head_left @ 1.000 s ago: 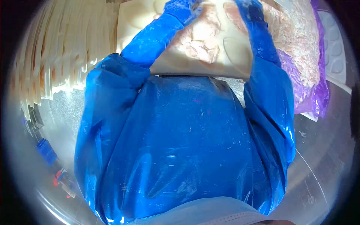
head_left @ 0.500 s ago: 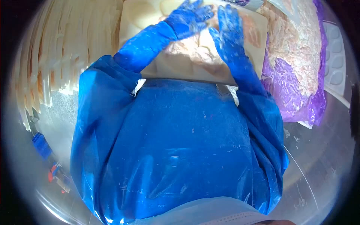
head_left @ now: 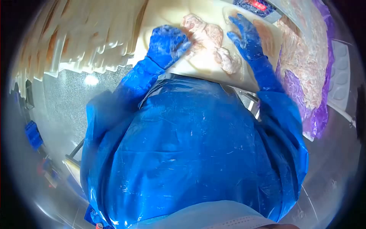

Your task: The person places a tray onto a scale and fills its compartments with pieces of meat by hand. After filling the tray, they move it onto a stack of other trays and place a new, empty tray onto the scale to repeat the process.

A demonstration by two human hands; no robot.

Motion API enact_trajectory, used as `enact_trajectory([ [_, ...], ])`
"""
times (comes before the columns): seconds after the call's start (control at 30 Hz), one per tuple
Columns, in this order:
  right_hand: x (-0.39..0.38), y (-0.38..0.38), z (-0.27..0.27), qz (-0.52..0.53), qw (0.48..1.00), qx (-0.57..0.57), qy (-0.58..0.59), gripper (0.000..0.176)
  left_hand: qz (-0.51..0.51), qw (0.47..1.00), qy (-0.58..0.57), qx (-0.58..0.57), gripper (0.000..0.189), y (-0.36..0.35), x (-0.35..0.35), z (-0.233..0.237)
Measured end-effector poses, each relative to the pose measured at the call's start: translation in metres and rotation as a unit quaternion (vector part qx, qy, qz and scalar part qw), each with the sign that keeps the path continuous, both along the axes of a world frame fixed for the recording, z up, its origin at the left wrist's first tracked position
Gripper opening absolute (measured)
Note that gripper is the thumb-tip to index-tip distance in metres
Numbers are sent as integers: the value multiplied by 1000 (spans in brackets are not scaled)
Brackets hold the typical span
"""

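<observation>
My gloved left hand (head_left: 167, 44) curls against the raw meat (head_left: 207, 40), can't tell if gripping, right hand (head_left: 246, 36) open, flat beside it on the cream tray (head_left: 198, 68), purple bag (head_left: 316, 110) further right.

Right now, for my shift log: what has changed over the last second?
The left hand has curled from flat and presses the left edge of the meat pile; the right hand has moved off the pile, lying open on the tray beside it. The purple bag stays at the right.
</observation>
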State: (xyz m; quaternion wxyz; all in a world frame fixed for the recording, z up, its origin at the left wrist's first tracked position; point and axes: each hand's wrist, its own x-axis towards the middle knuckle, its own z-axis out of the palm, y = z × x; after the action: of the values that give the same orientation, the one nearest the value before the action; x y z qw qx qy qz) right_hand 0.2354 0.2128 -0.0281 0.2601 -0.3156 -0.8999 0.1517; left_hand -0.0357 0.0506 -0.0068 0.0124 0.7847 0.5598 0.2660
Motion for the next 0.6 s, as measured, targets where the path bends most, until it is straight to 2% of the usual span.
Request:
enact_trajectory([
  [0.03,-12,-9,9,5,1000,-1,-2,49,44,999,-10,-26,24,-1,0,5],
  [0.07,-23,-19,14,10,999,-14,-51,41,57,993,-33,99,25,10,10,11],
  [0.1,-33,-28,17,12,995,-26,-96,33,51,992,-3,114,28,27,16,7],
  [0.13,-41,-39,7,8,999,10,-32,24,22,997,7,75,30,46,23,0],
  [0.23,-37,-48,15,35,997,-24,-63,22,-12,999,29,-6,34,57,29,-1],
  [0.27,-31,-52,15,24,995,-98,-9,23,-19,998,45,-48,35,59,31,0],
  [0.3,-26,-59,13,14,995,-100,-8,23,-28,997,45,-49,35,61,30,-4],
  [0.37,-19,-71,10,-49,985,-146,74,28,-62,997,40,-8,34,63,28,-12],
  [0.43,-16,-71,-4,-60,988,-135,54,33,-72,997,37,15,33,66,34,-15],
  [0.5,-16,-72,5,-72,989,-121,34,38,-91,992,-49,-74,34,76,38,-15],
  [0.53,-15,-69,11,-72,969,-218,93,42,-92,981,-140,-93,34,76,38,-23],
  [0.57,-14,-67,19,-68,935,-313,151,46,-97,981,-138,-94,34,78,42,-17],
  [0.6,-12,-67,21,-66,932,-309,178,44,-90,969,-171,-154,34,79,46,-4],
])
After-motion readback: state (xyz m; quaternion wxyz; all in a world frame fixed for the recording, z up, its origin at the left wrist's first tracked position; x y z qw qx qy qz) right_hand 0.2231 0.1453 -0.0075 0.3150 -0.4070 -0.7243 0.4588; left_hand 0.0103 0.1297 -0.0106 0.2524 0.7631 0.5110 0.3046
